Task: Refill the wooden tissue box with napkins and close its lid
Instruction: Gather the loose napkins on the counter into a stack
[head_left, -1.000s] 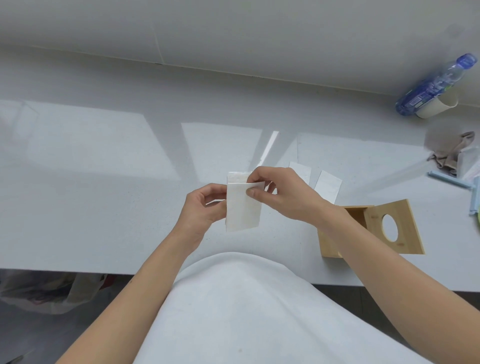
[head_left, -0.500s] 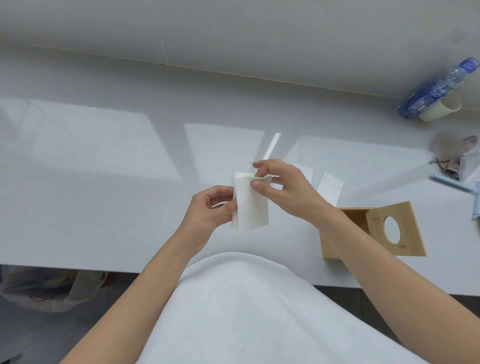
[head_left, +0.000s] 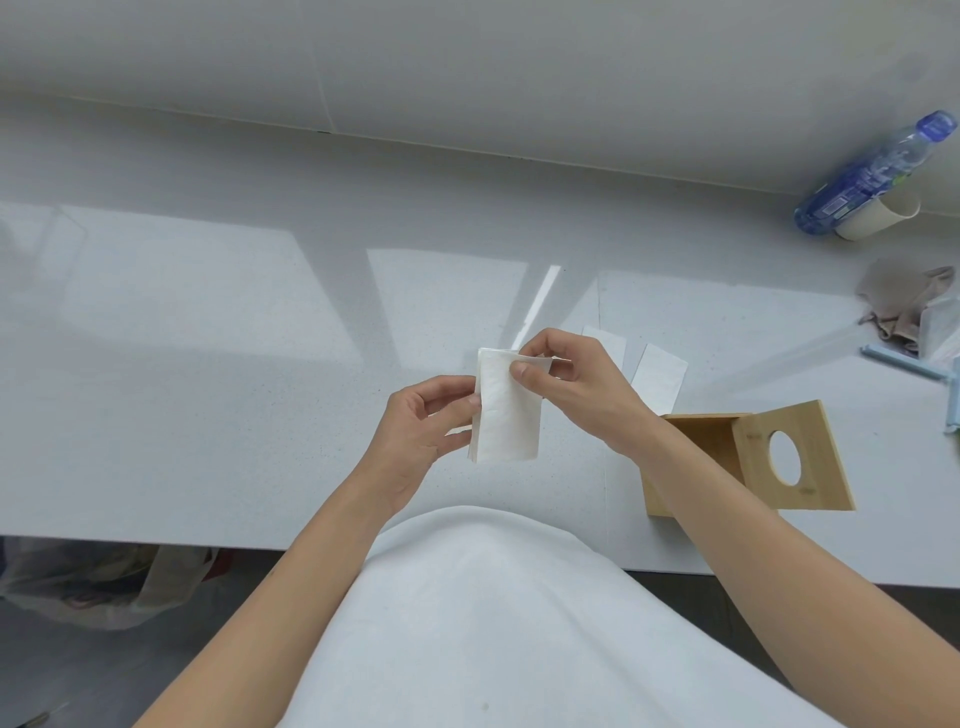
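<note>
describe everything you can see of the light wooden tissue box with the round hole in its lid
The light wooden tissue box stands on the white counter. Pale, bamboo-like wood, square sided. Its lid, with a round hole, stands open, tilted back to the right. The right forearm crosses in front of its near left part; nothing grips it.

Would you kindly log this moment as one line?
left hand: holds napkins | right hand: pinches top | box: lid open
</note>
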